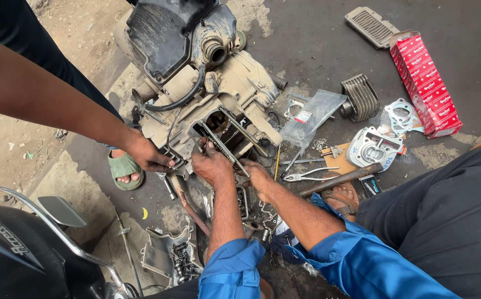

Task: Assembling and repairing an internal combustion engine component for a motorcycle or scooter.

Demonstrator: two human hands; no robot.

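Observation:
A dirty tan scooter engine case (pixel 235 83) lies on the ground with its cylinder opening (pixel 218 120) and long studs facing me. My left hand (pixel 211 163) grips the case at the near rim of that opening, fingertips by the chain and a stud. Just to the right, my right hand (pixel 257 176) is curled against the case's near edge; what it holds is hidden. Another person's hand (pixel 147 156) reaches in from the left and presses on the case's left side.
Pliers (pixel 307 175), a metal bar (pixel 340 179), a cylinder head (pixel 373 148), a finned cylinder (pixel 361 98), gaskets (pixel 402 115), a plastic bag (pixel 313 113) and a red box (pixel 425 83) lie to the right. A scooter (pixel 19 249) stands bottom left. A sandalled foot (pixel 123 169) is near the case.

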